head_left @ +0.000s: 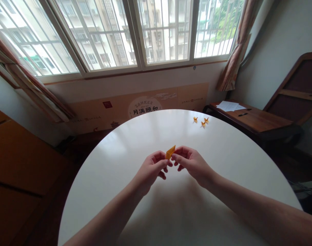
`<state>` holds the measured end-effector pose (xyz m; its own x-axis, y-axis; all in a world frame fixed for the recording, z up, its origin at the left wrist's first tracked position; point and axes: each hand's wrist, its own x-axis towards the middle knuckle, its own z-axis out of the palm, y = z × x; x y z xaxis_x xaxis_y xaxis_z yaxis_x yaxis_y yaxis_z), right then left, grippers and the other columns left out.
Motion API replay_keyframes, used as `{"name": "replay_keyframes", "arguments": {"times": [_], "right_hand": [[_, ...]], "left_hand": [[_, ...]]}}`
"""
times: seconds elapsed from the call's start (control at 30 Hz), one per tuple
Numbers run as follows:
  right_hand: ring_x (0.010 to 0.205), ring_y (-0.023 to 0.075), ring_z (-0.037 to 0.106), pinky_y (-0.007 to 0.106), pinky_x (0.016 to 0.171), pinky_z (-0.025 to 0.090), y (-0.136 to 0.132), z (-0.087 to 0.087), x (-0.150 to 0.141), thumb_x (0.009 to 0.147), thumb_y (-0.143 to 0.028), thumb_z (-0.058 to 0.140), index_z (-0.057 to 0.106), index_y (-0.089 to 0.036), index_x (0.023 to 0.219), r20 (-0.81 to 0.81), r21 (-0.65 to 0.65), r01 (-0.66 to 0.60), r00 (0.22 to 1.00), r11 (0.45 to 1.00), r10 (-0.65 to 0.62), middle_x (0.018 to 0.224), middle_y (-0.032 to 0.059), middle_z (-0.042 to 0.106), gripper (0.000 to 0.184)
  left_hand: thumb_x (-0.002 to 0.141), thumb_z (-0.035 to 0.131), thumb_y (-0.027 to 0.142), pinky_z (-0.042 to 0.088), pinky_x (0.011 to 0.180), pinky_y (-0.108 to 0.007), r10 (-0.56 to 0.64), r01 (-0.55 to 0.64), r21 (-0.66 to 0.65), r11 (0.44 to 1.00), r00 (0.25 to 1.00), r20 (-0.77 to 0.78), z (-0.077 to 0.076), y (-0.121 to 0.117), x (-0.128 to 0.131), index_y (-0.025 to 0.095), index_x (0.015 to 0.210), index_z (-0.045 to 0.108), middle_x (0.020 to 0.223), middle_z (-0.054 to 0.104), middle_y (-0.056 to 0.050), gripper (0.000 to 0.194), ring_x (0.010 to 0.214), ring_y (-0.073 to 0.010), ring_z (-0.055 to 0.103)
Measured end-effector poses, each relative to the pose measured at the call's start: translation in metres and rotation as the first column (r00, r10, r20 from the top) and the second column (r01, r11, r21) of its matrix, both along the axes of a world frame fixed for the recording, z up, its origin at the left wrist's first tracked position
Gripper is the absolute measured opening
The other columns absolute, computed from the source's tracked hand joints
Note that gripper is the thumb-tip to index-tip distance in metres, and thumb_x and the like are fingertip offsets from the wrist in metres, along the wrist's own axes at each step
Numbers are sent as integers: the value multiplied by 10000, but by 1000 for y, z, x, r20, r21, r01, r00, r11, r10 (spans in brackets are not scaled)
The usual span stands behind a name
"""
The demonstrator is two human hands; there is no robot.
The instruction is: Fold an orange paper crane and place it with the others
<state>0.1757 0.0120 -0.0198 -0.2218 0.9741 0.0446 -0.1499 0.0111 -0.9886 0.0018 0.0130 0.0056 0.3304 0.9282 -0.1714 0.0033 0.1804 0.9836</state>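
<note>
Between my two hands, above the white round table (pixel 99 191), is a small piece of folded yellow origami paper (pixel 170 152), a pointed diamond-like shape tilted up to the right. My left hand (pixel 156 165) pinches its lower left part between thumb and fingers. At its right edge, my right hand (pixel 188 159) grips with thumb and forefinger, the other fingers curled below. Three small folded yellow paper cranes (pixel 203 124) stand close together near the table's far right edge, apart from my hands.
Behind the table, a printed cardboard panel (pixel 192 97) leans below the barred window (pixel 166 44). To the right, a wooden side table (pixel 269 119) holds white papers (pixel 229 106) and a dark pen (pixel 243 114). An orange-brown cabinet (pixel 20 157) is at the left.
</note>
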Motion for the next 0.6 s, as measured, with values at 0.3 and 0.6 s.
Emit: {"name": "replay_keyframes", "arguments": {"times": [0.3, 0.6], "right_hand": [[737, 141, 600, 247, 620, 471, -1, -2, 0, 831, -433, 708, 752, -154, 976, 0, 6, -45, 999, 999, 45, 831, 66, 698, 318], [708, 142, 559, 249, 598, 469, -1, -2, -1, 768, -428, 740, 764, -144, 918, 5, -15, 12, 1000, 1000, -12, 804, 74, 696, 322]], "left_hand": [[732, 691, 306, 450, 498, -203, -48, 53, 50, 997, 994, -97, -4, 1, -1, 143, 820, 613, 774, 604, -21, 201, 639, -112, 527], [801, 668, 395, 458, 472, -201, -41, 94, 201, 975, 966, -256, -8, 3, -1, 147, 844, 645, 723, 574, -9, 252, 610, -114, 515]]}}
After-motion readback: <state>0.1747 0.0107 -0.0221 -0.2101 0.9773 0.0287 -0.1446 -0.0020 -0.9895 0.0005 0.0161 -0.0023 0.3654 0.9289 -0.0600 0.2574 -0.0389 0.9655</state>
